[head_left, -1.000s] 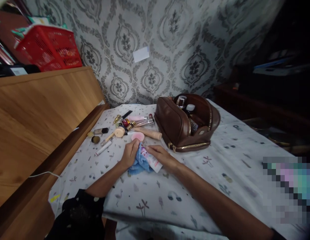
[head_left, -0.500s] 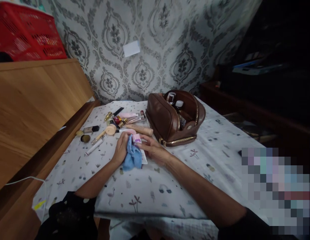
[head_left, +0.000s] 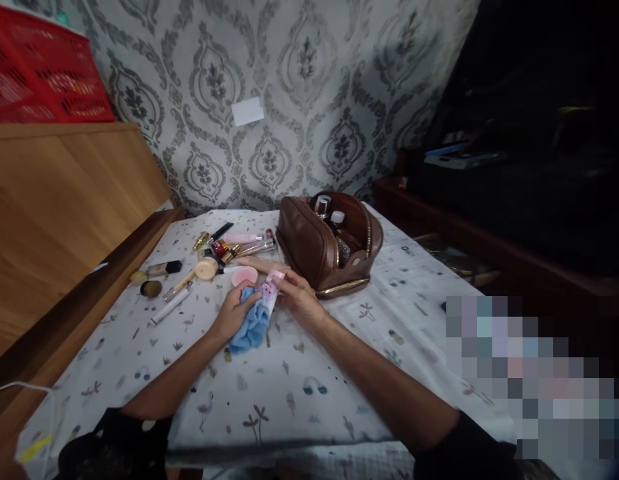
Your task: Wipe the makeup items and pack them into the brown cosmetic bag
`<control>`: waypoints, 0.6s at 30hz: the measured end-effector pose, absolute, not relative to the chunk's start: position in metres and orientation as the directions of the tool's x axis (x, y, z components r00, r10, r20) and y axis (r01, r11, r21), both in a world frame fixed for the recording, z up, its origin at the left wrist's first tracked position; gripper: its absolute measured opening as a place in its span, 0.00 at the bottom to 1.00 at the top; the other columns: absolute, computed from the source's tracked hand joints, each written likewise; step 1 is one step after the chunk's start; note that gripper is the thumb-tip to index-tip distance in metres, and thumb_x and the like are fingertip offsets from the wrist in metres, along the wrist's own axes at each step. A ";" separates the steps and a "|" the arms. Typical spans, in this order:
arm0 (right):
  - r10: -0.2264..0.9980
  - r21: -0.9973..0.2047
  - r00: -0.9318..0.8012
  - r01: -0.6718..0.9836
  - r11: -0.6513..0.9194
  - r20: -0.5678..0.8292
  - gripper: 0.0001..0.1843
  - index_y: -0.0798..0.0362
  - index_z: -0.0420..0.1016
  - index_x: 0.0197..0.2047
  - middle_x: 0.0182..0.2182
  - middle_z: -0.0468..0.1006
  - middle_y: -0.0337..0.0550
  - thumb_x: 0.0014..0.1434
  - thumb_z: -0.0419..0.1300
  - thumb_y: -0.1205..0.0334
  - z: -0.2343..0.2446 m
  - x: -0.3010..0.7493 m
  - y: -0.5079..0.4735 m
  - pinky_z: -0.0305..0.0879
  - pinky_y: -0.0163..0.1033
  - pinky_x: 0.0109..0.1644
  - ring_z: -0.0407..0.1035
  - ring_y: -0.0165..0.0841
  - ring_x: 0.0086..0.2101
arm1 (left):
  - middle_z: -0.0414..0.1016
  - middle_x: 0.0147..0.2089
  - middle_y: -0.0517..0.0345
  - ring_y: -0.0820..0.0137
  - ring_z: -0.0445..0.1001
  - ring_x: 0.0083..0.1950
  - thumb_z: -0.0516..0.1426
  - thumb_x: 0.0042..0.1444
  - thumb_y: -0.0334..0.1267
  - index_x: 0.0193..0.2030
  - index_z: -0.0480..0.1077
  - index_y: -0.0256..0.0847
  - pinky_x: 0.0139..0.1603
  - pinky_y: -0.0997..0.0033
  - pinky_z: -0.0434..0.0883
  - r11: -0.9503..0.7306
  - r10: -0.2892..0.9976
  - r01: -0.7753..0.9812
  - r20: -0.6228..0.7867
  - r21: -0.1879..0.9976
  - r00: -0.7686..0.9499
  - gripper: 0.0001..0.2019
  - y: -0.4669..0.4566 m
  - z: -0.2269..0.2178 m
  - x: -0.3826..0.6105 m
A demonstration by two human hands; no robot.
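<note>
My left hand (head_left: 235,311) is closed on a crumpled blue cloth (head_left: 250,332), which hangs down toward the tabletop. Between the two hands is a small white and pink tube (head_left: 270,291) with a printed pattern; the cloth lies against its left side. My right hand (head_left: 300,298) pinches the tube's pink upper end between thumb and fingers. Just beyond the hands rests a round pink compact (head_left: 244,276). Behind it lies a long beige tube (head_left: 262,265), partly hidden by my right hand.
A brown leather cosmetic bag (head_left: 309,243) stands unzipped at the back, bottles inside. Several cosmetics lie left of it, among them a round beige compact (head_left: 206,269), a white pen-like tube (head_left: 170,307) and a brush (head_left: 150,288). A wooden panel (head_left: 74,193) borders the left side.
The tube has come further out of the cloth, showing more of its printed side. My left hand and the cloth have drawn apart from my right hand, uncovering the pink compact. The view has shifted right.
</note>
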State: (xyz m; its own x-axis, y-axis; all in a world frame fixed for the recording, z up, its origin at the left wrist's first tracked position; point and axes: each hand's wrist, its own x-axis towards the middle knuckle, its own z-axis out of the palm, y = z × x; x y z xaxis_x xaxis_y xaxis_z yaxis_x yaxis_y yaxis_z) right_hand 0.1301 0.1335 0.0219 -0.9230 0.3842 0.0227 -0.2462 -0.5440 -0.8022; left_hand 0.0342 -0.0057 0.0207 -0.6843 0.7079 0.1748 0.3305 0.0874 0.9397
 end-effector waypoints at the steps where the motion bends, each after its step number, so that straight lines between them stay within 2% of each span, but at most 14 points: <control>1: 0.393 -0.808 -0.919 -0.247 -0.535 0.021 0.24 0.53 0.73 0.34 0.30 0.76 0.38 0.40 0.76 0.48 0.022 0.130 0.134 0.69 0.37 0.36 0.71 0.32 0.33 | 0.65 0.27 0.65 0.71 0.65 0.30 0.60 0.53 0.52 0.33 0.69 0.40 0.34 0.72 0.65 0.078 0.706 0.322 0.176 0.944 -0.687 0.16 -0.006 0.022 0.035; 3: 0.413 -0.821 -0.911 -0.254 -0.511 0.025 0.24 0.53 0.74 0.33 0.30 0.76 0.38 0.39 0.76 0.47 0.021 0.131 0.136 0.67 0.35 0.33 0.69 0.32 0.32 | 0.63 0.25 0.65 0.73 0.62 0.29 0.60 0.53 0.55 0.29 0.68 0.39 0.32 0.73 0.63 0.055 0.698 0.291 0.172 0.955 -0.695 0.19 -0.006 0.026 0.036; 6: 0.425 -0.838 -0.904 -0.260 -0.480 0.037 0.26 0.51 0.78 0.40 0.32 0.77 0.38 0.41 0.76 0.48 0.021 0.133 0.137 0.65 0.33 0.32 0.69 0.31 0.33 | 0.62 0.24 0.66 0.75 0.60 0.27 0.64 0.48 0.58 0.26 0.66 0.39 0.30 0.75 0.61 0.031 0.682 0.209 0.132 0.978 -0.720 0.22 -0.007 0.029 0.035; 10: 0.380 -0.817 -0.922 -0.275 -0.507 0.074 0.23 0.50 0.80 0.40 0.32 0.77 0.38 0.43 0.76 0.49 0.026 0.135 0.136 0.67 0.36 0.38 0.70 0.31 0.34 | 0.66 0.24 0.66 0.76 0.62 0.26 0.67 0.43 0.59 0.29 0.70 0.37 0.28 0.77 0.61 -0.017 0.689 0.010 0.019 1.000 -0.724 0.25 -0.006 0.029 0.032; 12: 0.361 -0.792 -0.927 -0.292 -0.536 0.097 0.22 0.50 0.81 0.39 0.32 0.77 0.37 0.42 0.76 0.50 0.028 0.135 0.136 0.68 0.37 0.40 0.70 0.31 0.34 | 0.71 0.27 0.63 0.75 0.66 0.27 0.69 0.41 0.58 0.34 0.73 0.36 0.30 0.76 0.64 -0.031 0.726 -0.131 -0.068 0.991 -0.685 0.26 -0.008 0.028 0.032; 14: 0.347 -0.781 -0.931 -0.300 -0.547 0.115 0.22 0.50 0.81 0.39 0.32 0.77 0.37 0.42 0.76 0.50 0.029 0.136 0.136 0.68 0.36 0.39 0.70 0.30 0.33 | 0.77 0.31 0.57 0.69 0.73 0.30 0.68 0.43 0.58 0.43 0.75 0.36 0.32 0.71 0.69 0.010 0.800 -0.283 -0.178 0.959 -0.573 0.29 -0.012 0.028 0.032; 16: 0.339 -0.786 -0.933 -0.298 -0.542 0.120 0.22 0.50 0.81 0.39 0.31 0.77 0.37 0.42 0.76 0.50 0.029 0.136 0.137 0.67 0.36 0.39 0.69 0.29 0.32 | 0.80 0.34 0.53 0.62 0.78 0.33 0.66 0.48 0.58 0.54 0.72 0.38 0.35 0.65 0.73 0.066 0.868 -0.396 -0.248 0.916 -0.430 0.32 -0.018 0.028 0.033; 18: 0.334 -0.794 -0.936 -0.289 -0.535 0.115 0.23 0.50 0.81 0.40 0.32 0.78 0.38 0.43 0.76 0.49 0.028 0.136 0.138 0.67 0.36 0.39 0.70 0.30 0.33 | 0.80 0.35 0.52 0.60 0.79 0.33 0.66 0.49 0.54 0.61 0.68 0.39 0.35 0.62 0.75 0.088 0.903 -0.449 -0.261 0.889 -0.340 0.35 -0.024 0.027 0.033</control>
State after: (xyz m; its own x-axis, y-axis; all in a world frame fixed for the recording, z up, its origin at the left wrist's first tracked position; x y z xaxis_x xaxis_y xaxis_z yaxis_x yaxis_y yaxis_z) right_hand 0.1358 0.1375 0.0280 -0.9356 0.3336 0.1154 -0.2886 -0.5346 -0.7943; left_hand 0.0331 -0.0236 0.0274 -0.3403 0.9033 -0.2612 -0.4494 0.0878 0.8890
